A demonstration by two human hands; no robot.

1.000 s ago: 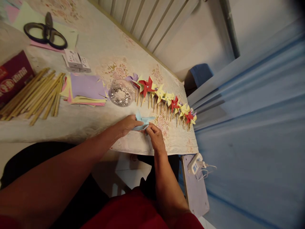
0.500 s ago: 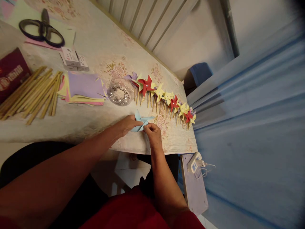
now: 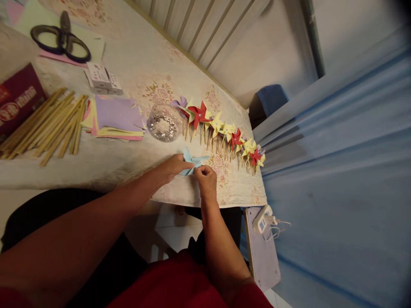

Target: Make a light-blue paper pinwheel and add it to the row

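Two hands [image 3: 171, 166] [image 3: 207, 182], blue pinwheel [image 3: 192, 164]; box [image 3: 19, 100] lettering illegible

Scissors [image 3: 61, 38], bamboo sticks [image 3: 48, 128], coloured paper stack [image 3: 115, 117], finished pinwheels [image 3: 224, 132], pin dish [image 3: 163, 124]

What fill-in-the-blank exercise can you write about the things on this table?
1. The left hand and the right hand hold a ____ paper.
2. The top sheet of the stack is ____.
3. The pinwheels in the row are yellow, purple and ____.
Missing words: blue; purple; red.
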